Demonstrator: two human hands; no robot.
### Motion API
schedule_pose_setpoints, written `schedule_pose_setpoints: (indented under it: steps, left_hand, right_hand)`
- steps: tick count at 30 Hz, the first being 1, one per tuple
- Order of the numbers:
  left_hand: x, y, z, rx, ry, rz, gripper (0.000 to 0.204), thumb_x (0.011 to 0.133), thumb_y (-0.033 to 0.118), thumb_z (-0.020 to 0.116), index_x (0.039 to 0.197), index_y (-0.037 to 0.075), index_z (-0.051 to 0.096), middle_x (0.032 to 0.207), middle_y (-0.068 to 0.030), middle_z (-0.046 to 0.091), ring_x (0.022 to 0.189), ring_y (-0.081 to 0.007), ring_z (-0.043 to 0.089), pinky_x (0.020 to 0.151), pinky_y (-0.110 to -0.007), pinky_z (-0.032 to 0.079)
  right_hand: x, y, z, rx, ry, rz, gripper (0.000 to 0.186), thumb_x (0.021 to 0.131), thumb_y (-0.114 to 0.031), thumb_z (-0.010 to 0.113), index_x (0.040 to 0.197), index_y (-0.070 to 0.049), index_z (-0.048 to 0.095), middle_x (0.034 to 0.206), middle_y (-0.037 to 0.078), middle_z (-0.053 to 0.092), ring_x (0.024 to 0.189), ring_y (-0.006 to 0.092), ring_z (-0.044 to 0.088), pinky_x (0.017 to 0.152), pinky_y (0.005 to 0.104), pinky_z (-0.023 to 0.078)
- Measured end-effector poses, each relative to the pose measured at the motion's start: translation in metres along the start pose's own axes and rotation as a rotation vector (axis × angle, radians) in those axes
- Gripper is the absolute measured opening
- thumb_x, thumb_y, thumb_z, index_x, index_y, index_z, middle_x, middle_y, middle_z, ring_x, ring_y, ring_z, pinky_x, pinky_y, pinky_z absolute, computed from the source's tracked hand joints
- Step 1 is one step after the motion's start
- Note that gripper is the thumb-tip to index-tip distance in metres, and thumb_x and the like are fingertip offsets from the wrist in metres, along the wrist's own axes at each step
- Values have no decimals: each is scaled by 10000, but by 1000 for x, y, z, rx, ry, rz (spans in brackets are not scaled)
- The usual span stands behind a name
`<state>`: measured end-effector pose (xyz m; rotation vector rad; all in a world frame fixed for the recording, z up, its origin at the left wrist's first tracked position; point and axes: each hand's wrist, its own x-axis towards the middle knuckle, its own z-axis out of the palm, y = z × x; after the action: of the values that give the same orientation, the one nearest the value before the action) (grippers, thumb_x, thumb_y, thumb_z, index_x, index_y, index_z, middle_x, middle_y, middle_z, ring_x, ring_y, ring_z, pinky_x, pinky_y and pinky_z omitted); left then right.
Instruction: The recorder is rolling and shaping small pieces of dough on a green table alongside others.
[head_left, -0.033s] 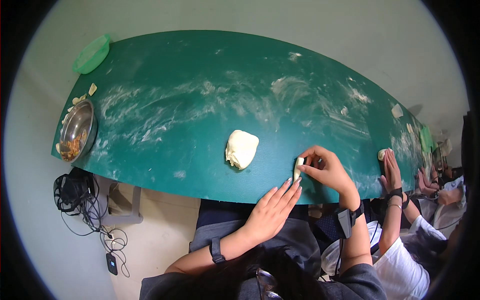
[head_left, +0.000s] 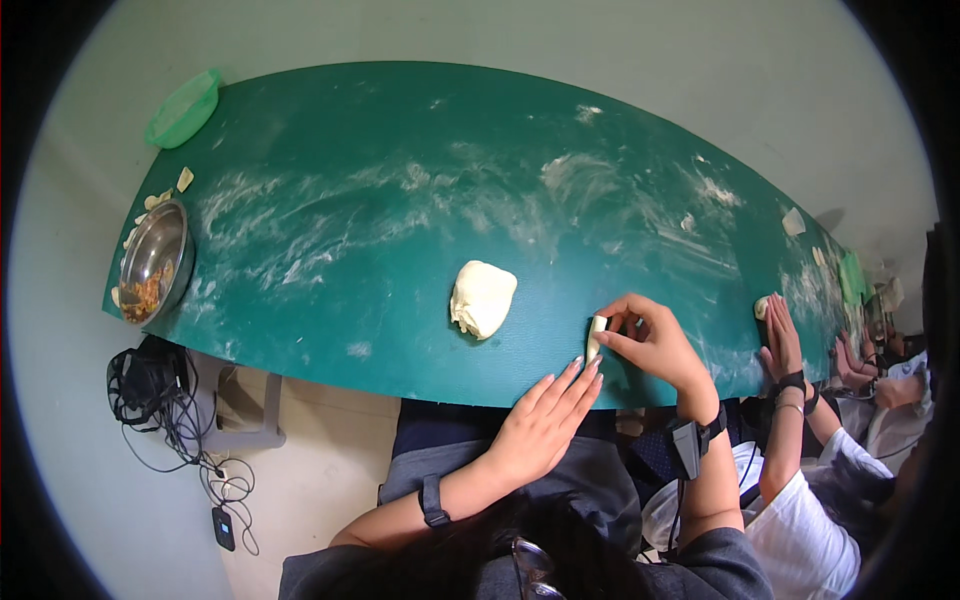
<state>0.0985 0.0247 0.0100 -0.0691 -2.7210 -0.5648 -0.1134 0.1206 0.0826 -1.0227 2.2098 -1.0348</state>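
Dough strip point(head_left: 598, 338) near table's point(head_left: 400, 240) close edge, upright end toward far side. Right hand point(head_left: 650, 336) pinches it, thumb against index finger, other fingers curled. Left hand point(head_left: 540, 425) open, fingers straight and together, tips at strip's near end; can't tell how firmly they press. Dough lump point(head_left: 483, 300) lies left of strip, well apart. Far left: metal bowl point(head_left: 163, 235) holding filling point(head_left: 147, 292). Off right, co-worker's hand point(head_left: 784, 335) touches dough piece point(head_left: 762, 308).
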Motion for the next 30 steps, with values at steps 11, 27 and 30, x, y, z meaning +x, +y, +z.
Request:
schedule_pose_setpoints:
  steps: [11, 27, 30]
  left_hand:
    - [-3, -1, 4, 99, 7, 4, 780, 853, 317, 685, 1538, 64, 408, 1640, -108, 340, 1521, -253, 302, 1223, -411, 192]
    - [-1, -1, 7, 100, 3, 8, 774, 857, 303, 664, 1542, 56, 400, 1643, -112, 335, 1518, -250, 310, 1216, -403, 195]
    - [-2, -2, 6, 81, 2, 5, 767, 859, 296, 660, 1540, 54, 402, 1645, -114, 332, 1517, -250, 313, 1217, -402, 195]
  right_hand:
    - [1, -22, 13, -583, 182, -133, 352, 851, -362, 788, 862, -52, 621, 786, 118, 647, 716, 326, 638, 585, 406, 486]
    - [23, 18, 4, -848, -28, -504, 235, 949, -302, 628, 865, -85, 596, 847, 98, 601, 845, 318, 593, 743, 434, 479]
    - [30, 20, 3, -802, -41, -522, 205, 941, -256, 631, 860, -76, 576, 845, 103, 590, 849, 323, 583, 742, 434, 476]
